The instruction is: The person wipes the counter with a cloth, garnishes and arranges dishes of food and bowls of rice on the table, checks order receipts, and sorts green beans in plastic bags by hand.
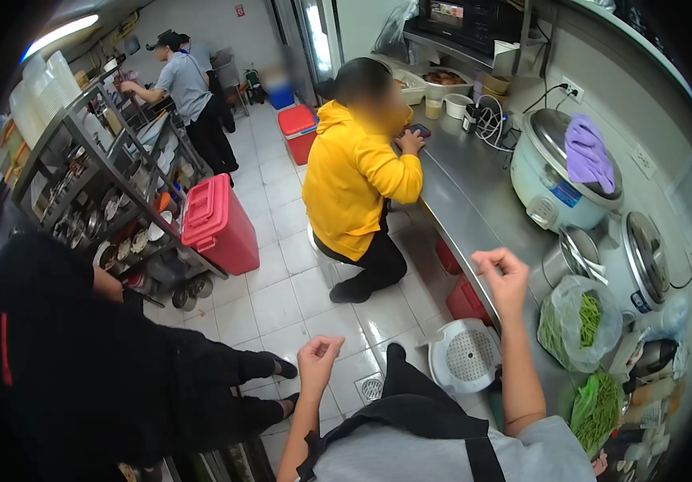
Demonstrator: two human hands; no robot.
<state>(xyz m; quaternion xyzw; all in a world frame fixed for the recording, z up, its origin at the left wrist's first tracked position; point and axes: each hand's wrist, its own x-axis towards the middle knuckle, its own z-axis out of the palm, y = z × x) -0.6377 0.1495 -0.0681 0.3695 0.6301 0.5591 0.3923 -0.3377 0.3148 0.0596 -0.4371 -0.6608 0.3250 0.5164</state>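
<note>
My left hand (319,359) is raised over the tiled floor, its fingers curled together with nothing seen in them. Higher up and to the right, my right hand (502,277) hangs in the air by the edge of the steel counter (474,205). Its fingers are bent inward and also look empty. Neither hand touches anything. Nearest the right forearm are a white plastic stool (465,357) and a clear bag of green vegetables (583,321) on the counter.
A seated person in yellow (362,173) holds a phone at the counter. A person in black (105,353) stands close on my left. Rice cookers (555,173) line the wall. A red cooler (221,225) stands beside the metal shelf (81,128). Other people work at the back.
</note>
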